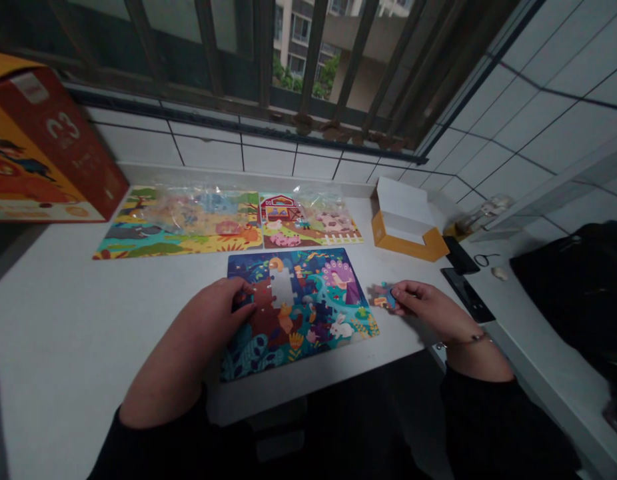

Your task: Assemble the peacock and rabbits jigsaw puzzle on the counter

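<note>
A jigsaw puzzle (288,333) with a night forest scene, a peacock and a white rabbit lies on the white counter in front of me. A pale bare patch shows in its upper left part, with pieces fitted around it. My left hand (221,307) rests over the puzzle's left side, thumb and forefinger apart on the brown area; its other fingers are partly hidden. Right of the puzzle, my right hand (431,310) pinches a puzzle piece (387,301) just above the counter. Other pieces may lie beneath it, but I cannot make them out.
Behind are a savanna puzzle board (138,233) and a farm puzzle board (313,233), both with clear plastic bags on top. An open yellow box (408,243) stands at the back right, near a phone (468,295). A large orange box (53,147) stands left.
</note>
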### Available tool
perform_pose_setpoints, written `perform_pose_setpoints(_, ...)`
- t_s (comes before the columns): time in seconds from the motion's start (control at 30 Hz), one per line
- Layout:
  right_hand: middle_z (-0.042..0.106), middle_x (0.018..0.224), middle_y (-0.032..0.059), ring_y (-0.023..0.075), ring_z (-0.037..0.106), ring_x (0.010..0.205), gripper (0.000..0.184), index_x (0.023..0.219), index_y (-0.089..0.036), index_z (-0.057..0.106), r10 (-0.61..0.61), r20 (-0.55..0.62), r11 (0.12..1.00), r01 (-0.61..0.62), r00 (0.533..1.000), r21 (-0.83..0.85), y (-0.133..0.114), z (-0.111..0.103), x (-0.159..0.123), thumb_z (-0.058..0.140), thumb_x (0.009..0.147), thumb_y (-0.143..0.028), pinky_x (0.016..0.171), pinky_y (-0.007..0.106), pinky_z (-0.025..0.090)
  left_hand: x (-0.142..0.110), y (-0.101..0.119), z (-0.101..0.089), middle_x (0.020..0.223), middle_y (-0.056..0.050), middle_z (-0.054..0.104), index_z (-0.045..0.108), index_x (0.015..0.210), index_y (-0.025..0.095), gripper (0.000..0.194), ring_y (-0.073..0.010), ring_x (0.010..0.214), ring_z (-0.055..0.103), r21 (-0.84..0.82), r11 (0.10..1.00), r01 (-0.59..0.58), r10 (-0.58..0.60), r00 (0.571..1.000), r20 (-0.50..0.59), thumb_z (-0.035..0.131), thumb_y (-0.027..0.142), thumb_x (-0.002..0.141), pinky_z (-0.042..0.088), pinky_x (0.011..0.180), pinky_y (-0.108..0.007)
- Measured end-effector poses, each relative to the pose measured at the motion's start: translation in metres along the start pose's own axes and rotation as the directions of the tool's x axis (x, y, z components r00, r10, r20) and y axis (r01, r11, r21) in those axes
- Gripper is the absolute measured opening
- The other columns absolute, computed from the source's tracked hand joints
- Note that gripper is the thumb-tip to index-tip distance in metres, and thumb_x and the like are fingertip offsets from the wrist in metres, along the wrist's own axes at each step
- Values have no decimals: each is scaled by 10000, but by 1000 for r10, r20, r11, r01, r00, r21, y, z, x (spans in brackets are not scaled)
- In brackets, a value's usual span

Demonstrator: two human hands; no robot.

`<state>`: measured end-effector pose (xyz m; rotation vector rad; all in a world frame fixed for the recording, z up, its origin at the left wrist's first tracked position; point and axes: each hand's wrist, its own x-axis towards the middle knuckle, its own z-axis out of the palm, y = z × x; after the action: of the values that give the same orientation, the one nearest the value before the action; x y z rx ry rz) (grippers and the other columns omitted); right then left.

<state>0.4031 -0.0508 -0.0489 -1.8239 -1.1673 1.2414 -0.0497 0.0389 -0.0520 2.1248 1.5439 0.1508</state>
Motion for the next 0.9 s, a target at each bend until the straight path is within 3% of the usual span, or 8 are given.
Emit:
perform_pose_setpoints(0.17, 711, 790, -3, 131, 615, 674, 613, 997, -206, 723, -71, 97, 996, 66, 993, 55, -15, 42, 10, 899, 769, -748, 682, 283, 527, -1, 4, -2, 1074, -102, 755, 668, 996, 219, 137, -286, 953, 693, 4, 1000, 18, -18, 1000, 6, 674, 351, 959, 478, 798, -370)
perform_pose_setpoints(0.33, 683, 789, -35, 123, 598, 647, 377, 1150, -216, 713, -225, 215, 972, 236, 950, -23, -48, 98, 40, 834, 915, -484, 614, 254, 460, -4, 9, -5, 1055, -98, 757, 672, 959, 218, 101, -286, 942, 693, 10, 1000, 23, -23, 1000, 5, 687, 318, 955, 473, 800, -370)
perform_pose_setpoints(0.43, 643, 737, -56, 121, 589, 630, 177, 1102, -210, 716, -275, 293, 948, 309, 916, -76, -73, 139, 62, 754, 972, -324, 614, 252, 450, -5, 9, -5, 1073, -97, 764, 685, 972, 219, 77, -288, 973, 702, 3, 1000, 20, -20, 1000, 2, 693, 293, 955, 478, 824, -368)
perform_pose_setpoints(0.57, 683, 764, -45, 115, 600, 660, 78, 1053, -198, 728, -302, 335, 907, 378, 892, -189, -98, 180, 79, 724, 975, -190, 649, 244, 455, -4, 8, -2, 1117, -106, 763, 696, 1042, 211, 96, -287, 1012, 704, 12, 1000, 26, -26, 1000, 2, 707, 261, 961, 483, 869, -369)
perform_pose_setpoints(0.7, 675, 745, -50, 111, 587, 663, 85, 1034, -192, 748, -337, 329, 865, 428, 882, -261, -100, 188, 81, 740, 956, -159, 631, 233, 412, -5, 11, -2, 1109, -103, 758, 684, 1029, 206, 81, -288, 1025, 702, 15, 999, 39, -39, 999, 17, 717, 228, 958, 477, 868, -372)
perform_pose_setpoints(0.9, 710, 778, -32, 112, 580, 602, 136, 1099, -203, 756, -250, 437, 932, 337, 864, -133, -89, 170, 79, 750, 998, -294, 590, 243, 435, -6, 8, -1, 1089, -99, 758, 683, 1008, 214, 68, -288, 998, 699, -1, 1000, 17, -17, 1000, 7, 719, 236, 956, 472, 833, -373)
